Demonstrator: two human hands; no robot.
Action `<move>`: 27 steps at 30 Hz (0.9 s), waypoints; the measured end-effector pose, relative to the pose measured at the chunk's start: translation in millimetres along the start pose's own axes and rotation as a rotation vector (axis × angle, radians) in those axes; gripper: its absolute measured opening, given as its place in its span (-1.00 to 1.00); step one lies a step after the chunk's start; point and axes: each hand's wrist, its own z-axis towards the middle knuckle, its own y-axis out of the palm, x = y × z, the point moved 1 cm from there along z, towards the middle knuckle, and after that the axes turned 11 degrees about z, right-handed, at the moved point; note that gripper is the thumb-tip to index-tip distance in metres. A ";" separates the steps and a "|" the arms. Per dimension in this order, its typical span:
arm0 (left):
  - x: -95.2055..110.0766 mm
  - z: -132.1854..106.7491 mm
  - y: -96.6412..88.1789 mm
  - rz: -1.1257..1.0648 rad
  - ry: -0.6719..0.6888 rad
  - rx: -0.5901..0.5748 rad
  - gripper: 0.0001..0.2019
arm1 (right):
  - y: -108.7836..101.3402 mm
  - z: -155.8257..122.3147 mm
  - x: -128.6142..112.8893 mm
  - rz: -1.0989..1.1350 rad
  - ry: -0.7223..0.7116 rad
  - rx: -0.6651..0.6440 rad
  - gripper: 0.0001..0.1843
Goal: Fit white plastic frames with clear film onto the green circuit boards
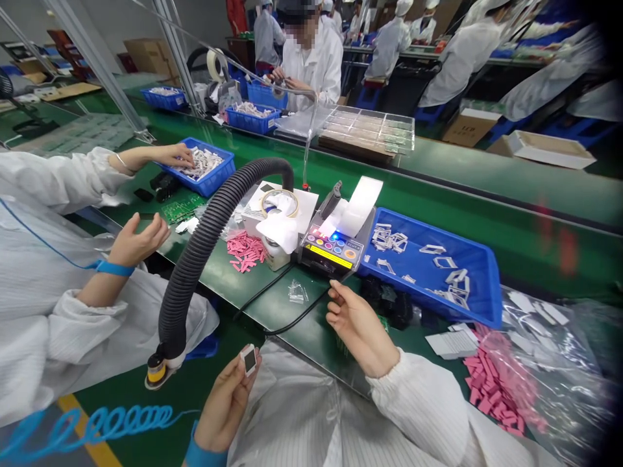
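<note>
Pinching one white square part in left hand; right hand loosely curled, empty, near one benchtop dispenser.

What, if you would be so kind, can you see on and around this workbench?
blue plastic trays: five, blue, along the green bench
tape dispenser: one, black, mid-bench
corrugated hose: one, black, arching left of the dispenser
pink strips: two heaps, pink, by the dispenser and at right
circuit board: one, green, left of centre
co-worker's hands: two, white sleeves, at left
left hand: one, blue wrist strap, bottom centre, holding a small white piece
right hand: one, white sleeve, below the dispenser
</note>
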 end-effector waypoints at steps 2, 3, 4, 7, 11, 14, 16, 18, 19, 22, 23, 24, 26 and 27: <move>-1.1 -0.1 2.3 0.003 -0.008 0.006 -0.79 | 4.1 2.1 -2.7 0.028 0.005 0.010 -0.76; -1.6 -0.8 4.0 0.005 -0.016 0.007 -0.79 | 6.7 3.2 -3.6 0.044 0.010 0.012 -0.78; -2.2 -1.6 6.0 0.007 -0.024 0.006 -0.79 | 9.5 4.3 -4.2 0.062 0.015 0.014 -0.79; -2.9 -3.8 11.4 0.021 -0.042 -0.009 -0.79 | 17.2 6.8 -4.4 0.112 0.015 0.033 -0.80; -1.6 -1.9 12.3 0.030 -0.044 -0.009 -0.79 | 24.7 7.8 -3.9 0.156 0.004 0.059 -0.78; 0.6 1.9 9.7 0.035 -0.030 0.001 -0.79 | 28.6 7.5 -4.4 0.165 0.007 0.072 -0.80; 1.9 4.0 8.4 0.033 -0.025 0.000 -0.79 | 30.2 7.1 -4.7 0.161 0.007 0.081 -0.81; 3.0 5.1 7.8 0.025 -0.025 -0.006 -0.79 | 31.1 6.5 -4.6 0.152 -0.001 0.085 -0.81; 3.3 5.3 7.7 0.020 -0.027 -0.008 -0.79 | 31.2 6.1 -4.4 0.144 -0.009 0.086 -0.82; 3.9 5.5 7.6 0.022 -0.037 -0.013 -0.79 | 31.3 4.4 -3.6 0.115 -0.043 0.084 -0.84; 4.0 5.6 7.4 0.030 -0.039 -0.012 -0.79 | 31.4 3.8 -3.3 0.103 -0.054 0.084 -0.85; 4.3 5.8 7.2 0.038 -0.041 -0.010 -0.79 | 31.5 3.4 -2.9 0.090 -0.064 0.086 -0.85; 5.1 6.3 6.7 0.050 -0.037 -0.006 -0.78 | 32.1 2.9 -2.3 0.065 -0.085 0.094 -0.85; 5.6 6.7 6.3 0.052 -0.033 -0.008 -0.78 | 32.6 2.9 -1.9 0.053 -0.098 0.102 -0.85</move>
